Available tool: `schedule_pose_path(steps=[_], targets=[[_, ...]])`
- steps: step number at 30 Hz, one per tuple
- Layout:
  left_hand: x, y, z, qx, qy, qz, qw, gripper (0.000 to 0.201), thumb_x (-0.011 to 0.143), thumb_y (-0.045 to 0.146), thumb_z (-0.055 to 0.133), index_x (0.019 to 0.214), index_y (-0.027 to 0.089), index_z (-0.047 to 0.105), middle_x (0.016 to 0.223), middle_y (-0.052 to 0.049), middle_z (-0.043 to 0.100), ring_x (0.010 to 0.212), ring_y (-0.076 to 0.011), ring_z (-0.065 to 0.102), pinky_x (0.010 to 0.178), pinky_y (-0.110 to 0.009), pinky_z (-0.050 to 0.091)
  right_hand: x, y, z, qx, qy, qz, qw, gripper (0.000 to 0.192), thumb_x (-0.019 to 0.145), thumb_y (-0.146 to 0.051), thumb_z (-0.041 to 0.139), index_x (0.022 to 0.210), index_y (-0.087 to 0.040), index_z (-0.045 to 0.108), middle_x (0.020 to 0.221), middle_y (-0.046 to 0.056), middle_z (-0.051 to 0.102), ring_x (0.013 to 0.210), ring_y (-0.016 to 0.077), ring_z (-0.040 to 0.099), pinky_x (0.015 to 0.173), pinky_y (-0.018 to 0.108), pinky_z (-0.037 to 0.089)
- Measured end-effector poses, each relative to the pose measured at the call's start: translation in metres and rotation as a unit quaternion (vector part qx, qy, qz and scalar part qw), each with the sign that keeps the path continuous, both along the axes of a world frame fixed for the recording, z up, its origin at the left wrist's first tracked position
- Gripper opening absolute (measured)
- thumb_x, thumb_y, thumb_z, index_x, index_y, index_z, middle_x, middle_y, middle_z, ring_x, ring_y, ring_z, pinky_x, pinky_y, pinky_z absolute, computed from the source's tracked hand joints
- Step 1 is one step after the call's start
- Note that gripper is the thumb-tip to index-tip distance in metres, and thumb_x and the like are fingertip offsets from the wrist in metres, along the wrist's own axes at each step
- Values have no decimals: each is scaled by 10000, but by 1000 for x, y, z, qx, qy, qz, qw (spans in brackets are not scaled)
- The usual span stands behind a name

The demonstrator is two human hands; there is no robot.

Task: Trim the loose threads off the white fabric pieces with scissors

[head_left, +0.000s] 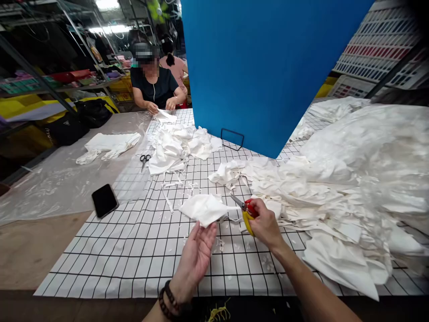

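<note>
The left hand (196, 250) is holding 1 white cloth piece (204, 208) while the right hand (264, 223) is gripping scissors (244, 210) at its edge, with a big heap of cloth (351, 179) waiting untrimmed.

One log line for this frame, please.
left hand: holds cloth | right hand: holds scissors at cloth edge | pile at right

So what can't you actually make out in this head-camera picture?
- Scissors: handles mostly wrapped by the right hand; whether the blades grip cloth is too small to tell.
- White fabric piece: its underside is hidden; the left hand covers its lower edge.
- Black phone: dark screen, nothing readable.
</note>
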State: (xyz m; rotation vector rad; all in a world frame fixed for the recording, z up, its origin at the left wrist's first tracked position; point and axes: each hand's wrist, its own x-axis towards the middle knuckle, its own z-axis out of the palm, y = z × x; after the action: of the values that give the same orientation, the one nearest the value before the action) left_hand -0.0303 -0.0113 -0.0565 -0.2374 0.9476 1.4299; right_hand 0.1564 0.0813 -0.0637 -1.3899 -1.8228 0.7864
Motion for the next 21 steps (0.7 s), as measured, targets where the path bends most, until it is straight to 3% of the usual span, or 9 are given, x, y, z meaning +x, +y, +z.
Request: schedule_pose_path(steps=[4, 7, 9, 12, 15, 18, 21], targets=[[33, -19, 16, 2, -130, -172, 976, 396, 864, 378, 633, 1073, 41, 625, 1092, -189, 674, 945, -248, 684, 826, -326, 561, -15, -38, 15, 155, -31, 17, 987, 56, 796, -173, 531, 820, -215, 503, 665, 6, 614, 578, 158, 577, 566, 251, 448], [48, -18, 18, 53, -64, -135, 987, 301, 869, 337, 632, 1073, 118, 660, 1066, -112, 691, 894, -185, 670, 806, -277, 533, -20, -61, 16, 246, -102, 30, 963, 57, 802, -150, 521, 822, -204, 516, 620, 9, 595, 552, 173, 557, 571, 279, 427], [48, -13, 16, 71, 6, -97, 993, 286, 859, 341, 648, 1061, 141, 676, 1073, -96, 692, 883, -174, 658, 803, -270, 517, -19, -74, 17, 251, -111, 55, 960, 67, 790, -156, 541, 831, -203, 517, 615, 5, 595, 535, 171, 548, 558, 279, 419], [37, -9, 10, 75, 81, -90, 990, 304, 830, 373, 683, 1014, 132, 700, 1035, -101, 701, 860, -174, 643, 808, -280, 497, -12, -85, 23, 131, -63, 109, 983, 120, 746, -155, 582, 819, -218, 510, 612, -18, 600, 501, 145, 540, 501, 240, 410], [23, -14, 5, 95, 164, -91, 978, 276, 821, 361, 697, 980, 136, 712, 898, -74, 712, 870, -164, 628, 882, -279, 455, -7, -77, 28, -49, 45, 91, 994, 144, 766, -160, 596, 814, -233, 481, 693, -16, 642, 550, 129, 579, 495, 204, 433], [11, -21, 5, 118, 260, -130, 950, 282, 830, 394, 676, 944, 140, 720, 723, -30, 663, 781, -152, 604, 864, -274, 439, -14, -54, 23, -93, 166, 86, 978, 184, 797, -211, 633, 854, -239, 460, 969, 50, 690, 806, 164, 648, 663, 243, 501], [2, -25, 8, 139, 328, -173, 918, 310, 835, 438, 650, 915, 146, 719, 638, -4, 597, 673, -142, 549, 758, -259, 445, -35, -35, 12, -102, 226, 187, 951, 238, 781, -240, 682, 899, -239, 475, 1101, 71, 665, 857, 164, 637, 740, 286, 507]])
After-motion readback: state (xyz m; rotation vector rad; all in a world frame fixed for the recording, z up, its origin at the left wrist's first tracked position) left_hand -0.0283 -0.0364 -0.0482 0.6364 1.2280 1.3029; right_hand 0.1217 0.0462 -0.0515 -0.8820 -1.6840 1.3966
